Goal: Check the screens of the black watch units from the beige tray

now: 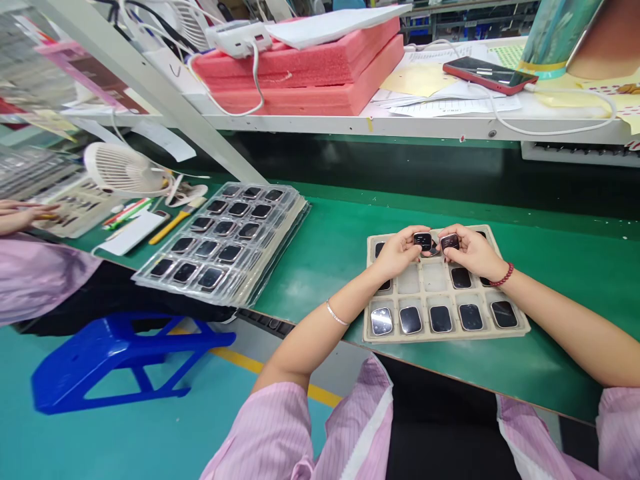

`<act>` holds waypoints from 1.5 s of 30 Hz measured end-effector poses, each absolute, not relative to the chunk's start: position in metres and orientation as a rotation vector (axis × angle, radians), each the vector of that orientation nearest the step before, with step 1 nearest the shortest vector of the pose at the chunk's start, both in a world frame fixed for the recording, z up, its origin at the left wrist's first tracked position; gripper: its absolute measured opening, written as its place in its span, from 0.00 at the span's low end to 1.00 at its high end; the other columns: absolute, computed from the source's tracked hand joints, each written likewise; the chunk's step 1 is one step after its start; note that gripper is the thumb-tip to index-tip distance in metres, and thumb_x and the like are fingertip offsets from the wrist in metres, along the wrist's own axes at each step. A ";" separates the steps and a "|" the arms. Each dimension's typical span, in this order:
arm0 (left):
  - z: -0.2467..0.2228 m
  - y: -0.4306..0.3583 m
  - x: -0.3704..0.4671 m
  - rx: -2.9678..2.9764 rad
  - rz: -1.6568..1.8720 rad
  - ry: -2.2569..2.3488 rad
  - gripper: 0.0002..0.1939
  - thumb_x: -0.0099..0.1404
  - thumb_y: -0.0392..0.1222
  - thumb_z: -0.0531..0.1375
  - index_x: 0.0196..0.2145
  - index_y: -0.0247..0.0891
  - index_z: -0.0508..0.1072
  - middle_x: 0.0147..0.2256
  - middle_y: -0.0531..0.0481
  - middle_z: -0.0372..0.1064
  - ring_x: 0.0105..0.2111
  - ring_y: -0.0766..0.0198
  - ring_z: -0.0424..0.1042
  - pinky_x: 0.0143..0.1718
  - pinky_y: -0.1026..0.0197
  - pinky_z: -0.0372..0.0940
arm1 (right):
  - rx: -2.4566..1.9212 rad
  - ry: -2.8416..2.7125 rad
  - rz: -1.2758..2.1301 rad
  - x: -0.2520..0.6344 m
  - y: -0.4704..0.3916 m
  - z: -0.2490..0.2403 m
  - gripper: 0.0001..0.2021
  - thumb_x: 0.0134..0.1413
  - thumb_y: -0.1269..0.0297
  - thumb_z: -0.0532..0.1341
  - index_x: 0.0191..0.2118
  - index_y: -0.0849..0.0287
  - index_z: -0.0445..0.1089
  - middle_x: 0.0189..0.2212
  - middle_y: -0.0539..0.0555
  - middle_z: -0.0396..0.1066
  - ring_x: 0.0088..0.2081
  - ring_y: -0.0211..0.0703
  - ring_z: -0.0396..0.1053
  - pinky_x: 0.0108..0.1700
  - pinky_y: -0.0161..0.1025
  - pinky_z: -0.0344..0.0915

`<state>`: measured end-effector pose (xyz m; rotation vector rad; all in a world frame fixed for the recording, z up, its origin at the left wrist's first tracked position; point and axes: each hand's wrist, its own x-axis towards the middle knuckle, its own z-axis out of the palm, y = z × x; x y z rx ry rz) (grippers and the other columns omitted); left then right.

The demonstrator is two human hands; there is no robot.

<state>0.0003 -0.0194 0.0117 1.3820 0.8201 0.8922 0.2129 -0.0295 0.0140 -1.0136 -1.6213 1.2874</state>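
Observation:
Over the back row of a beige compartment tray [450, 335], my left hand [401, 251] pinches a small dark square watch face [423, 241]. Close to its right, my right hand [470, 250] grips another dark watch face [449, 242]. The two pieces are held a little apart, and a dark piece shows partly between and below them. Several black watch faces lie in the tray's compartments, including a full front row with one reflective piece [381, 321] at its left end. Two middle-row compartments hold none. My hands and forearms hide parts of the back and middle rows.
Stacked clear trays [235, 230] of watch faces stand left on the green table [320, 267]. Beyond are a yellow-handled tool [170, 227], a white fan [125, 168] and another person's hand [20, 217]. A shelf [425, 127] holds red foam [310, 73] and a phone [490, 75]. A blue stool [100, 360] stands below.

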 end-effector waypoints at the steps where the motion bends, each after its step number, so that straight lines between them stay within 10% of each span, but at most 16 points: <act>1: 0.011 -0.019 0.000 1.384 0.891 0.821 0.23 0.60 0.37 0.61 0.54 0.37 0.67 0.46 0.42 0.73 0.38 0.62 0.77 0.31 0.66 0.66 | -1.008 -1.622 1.288 0.213 -0.030 0.014 0.15 0.48 0.69 0.63 0.44 0.57 0.66 0.35 0.52 0.74 0.29 0.40 0.71 0.33 0.39 0.70; 45: 0.019 -0.022 0.000 1.399 0.888 0.832 0.17 0.60 0.46 0.65 0.44 0.34 0.71 0.40 0.44 0.75 0.32 0.63 0.76 0.31 0.64 0.68 | -1.048 -1.602 1.351 0.213 -0.031 0.020 0.09 0.52 0.63 0.62 0.40 0.58 0.70 0.37 0.55 0.76 0.27 0.40 0.74 0.32 0.41 0.75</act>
